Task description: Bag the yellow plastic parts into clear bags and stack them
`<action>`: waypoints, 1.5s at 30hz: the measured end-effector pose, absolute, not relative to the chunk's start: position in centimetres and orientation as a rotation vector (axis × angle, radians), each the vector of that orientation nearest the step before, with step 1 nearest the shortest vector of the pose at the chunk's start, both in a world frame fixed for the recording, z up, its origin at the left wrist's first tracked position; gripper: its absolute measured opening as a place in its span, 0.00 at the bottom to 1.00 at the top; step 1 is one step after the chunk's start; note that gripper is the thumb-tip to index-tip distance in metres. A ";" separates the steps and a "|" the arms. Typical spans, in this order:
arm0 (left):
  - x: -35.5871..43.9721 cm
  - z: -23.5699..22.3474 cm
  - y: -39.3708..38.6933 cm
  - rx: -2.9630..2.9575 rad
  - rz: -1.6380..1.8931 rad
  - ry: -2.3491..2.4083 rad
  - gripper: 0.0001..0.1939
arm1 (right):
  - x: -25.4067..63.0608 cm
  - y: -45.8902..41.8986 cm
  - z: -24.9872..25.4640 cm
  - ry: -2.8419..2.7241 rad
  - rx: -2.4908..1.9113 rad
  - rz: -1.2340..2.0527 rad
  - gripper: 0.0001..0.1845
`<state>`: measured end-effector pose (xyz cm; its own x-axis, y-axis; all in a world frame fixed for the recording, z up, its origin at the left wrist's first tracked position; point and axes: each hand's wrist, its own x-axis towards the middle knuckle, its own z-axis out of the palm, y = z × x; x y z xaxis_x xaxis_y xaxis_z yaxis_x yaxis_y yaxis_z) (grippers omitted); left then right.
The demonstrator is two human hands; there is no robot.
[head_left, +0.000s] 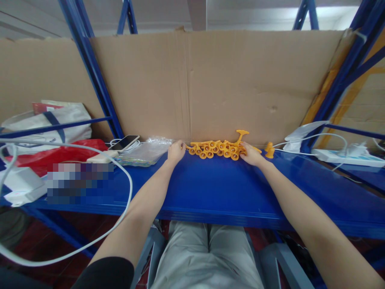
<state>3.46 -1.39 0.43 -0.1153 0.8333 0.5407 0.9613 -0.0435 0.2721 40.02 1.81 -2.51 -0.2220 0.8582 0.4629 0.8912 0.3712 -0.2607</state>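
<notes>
A heap of orange plastic pieces (221,149) lies on the blue shelf (216,184) against the cardboard. Several show round, cup-shaped ends facing me. One piece with a ridged stem and a flat crossbar (242,132) sticks up at the heap's right end. My left hand (177,151) is closed at the left end, its fingertips by the tip of a stem; what it holds, if anything, is hidden. At the right end my right hand (252,155) has its fingers closed round orange pieces, partly covering them. A separate orange piece (270,150) stands just right of that hand.
Cardboard (240,80) walls off the back between blue metal posts. To the left lie a clear plastic bag (146,151), a phone (124,143), a red bag (69,154) and a looping white cable (131,188). A white power strip (349,157) lies at right.
</notes>
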 end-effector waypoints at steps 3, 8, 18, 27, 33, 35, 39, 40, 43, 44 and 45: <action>3.5 0.4 -1.4 -1.933 -0.874 -2.003 0.15 | 40.0 1.9 -2.6 -2.093 -1.493 -0.092 0.34; 3.5 0.4 -1.4 -1.925 -0.830 -2.018 0.14 | 40.5 2.5 -3.0 -2.101 -1.429 -0.111 0.34; 3.0 0.0 -0.9 -2.014 -0.804 -1.990 0.11 | 40.6 2.6 -3.1 -2.094 -1.436 -0.090 0.33; 3.1 0.2 -1.2 -1.973 -0.854 -2.076 0.12 | 40.3 2.2 -2.9 -2.091 -1.465 -0.087 0.34; 2.7 -0.3 -0.5 -1.998 -0.929 -2.099 0.13 | 40.2 1.9 -2.6 -2.103 -1.476 -0.074 0.35; 2.6 -0.3 -0.3 -1.984 -1.009 -2.093 0.13 | 40.3 2.0 -2.6 -2.104 -1.467 -0.081 0.34; 2.7 0.5 -0.6 -1.876 -1.149 -2.055 0.13 | 40.5 2.3 -2.9 -2.109 -1.445 -0.107 0.34; 2.9 0.8 -0.8 -1.846 -1.173 -2.033 0.13 | 40.5 2.4 -3.0 -2.110 -1.441 -0.111 0.34; 3.5 1.4 -1.6 -1.790 -1.218 -1.931 0.12 | 40.6 2.6 -3.2 -2.112 -1.432 -0.114 0.34; 3.7 1.6 -1.8 -1.792 -1.219 -1.891 0.12 | 40.6 2.6 -3.2 -2.112 -1.430 -0.113 0.34; 3.9 1.6 -2.0 -1.803 -1.213 -1.854 0.11 | 40.6 2.6 -3.1 -2.111 -1.429 -0.111 0.34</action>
